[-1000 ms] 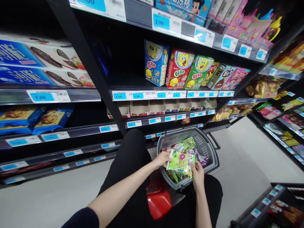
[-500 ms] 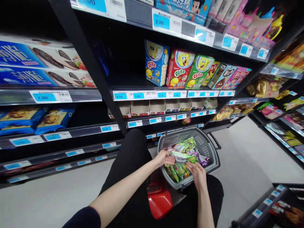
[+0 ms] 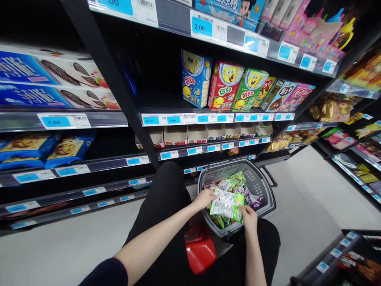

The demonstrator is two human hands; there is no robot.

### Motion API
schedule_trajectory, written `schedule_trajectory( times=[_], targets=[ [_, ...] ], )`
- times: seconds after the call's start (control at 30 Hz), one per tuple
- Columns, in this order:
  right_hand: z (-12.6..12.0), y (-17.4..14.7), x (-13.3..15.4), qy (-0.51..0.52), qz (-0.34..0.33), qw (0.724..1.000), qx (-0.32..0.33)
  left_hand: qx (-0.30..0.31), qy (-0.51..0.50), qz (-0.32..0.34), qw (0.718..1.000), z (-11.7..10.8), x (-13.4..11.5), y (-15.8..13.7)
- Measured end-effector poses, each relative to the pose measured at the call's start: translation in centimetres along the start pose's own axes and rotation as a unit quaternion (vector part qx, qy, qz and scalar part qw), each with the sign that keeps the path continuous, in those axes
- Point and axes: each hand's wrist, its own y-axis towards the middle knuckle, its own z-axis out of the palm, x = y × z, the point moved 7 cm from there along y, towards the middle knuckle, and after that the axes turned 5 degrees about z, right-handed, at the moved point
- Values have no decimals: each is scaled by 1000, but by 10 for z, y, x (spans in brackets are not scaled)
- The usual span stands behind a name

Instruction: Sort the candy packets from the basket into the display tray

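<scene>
A green and white snack packet (image 3: 226, 203) is stretched flat between my two hands, its printed text side facing up. My left hand (image 3: 205, 198) pinches its left end, and my right hand (image 3: 249, 216) grips the right end near the lower corner. Directly beneath lies a grey shopping basket (image 3: 269, 198), with several green and purple snack packets (image 3: 238, 182) heaped inside. The held packet covers part of that heap.
A red plastic object (image 3: 201, 254) sits between my legs. Ahead, a black shelf carries snack boxes (image 3: 226, 85) above a row of open cardboard trays (image 3: 198, 135). Blue biscuit boxes (image 3: 44, 79) stand at left. More shelves line the right, beyond the pale floor (image 3: 309, 190).
The packet has turned from nearly edge-on to lying broad side up. My fingers, straighter before, now pinch its ends. Basket and shelves look the same.
</scene>
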Motion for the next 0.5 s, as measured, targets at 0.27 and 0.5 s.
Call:
schedule_trajectory(
  times=[0.27, 0.5],
  targets=[
    [8, -3, 16, -161, -116, 978, 62, 18, 99, -13, 995, 3, 18, -7],
    [54, -5, -23, -333, -82, 936, 76, 78, 117, -15, 990, 10, 24, -16]
  ],
)
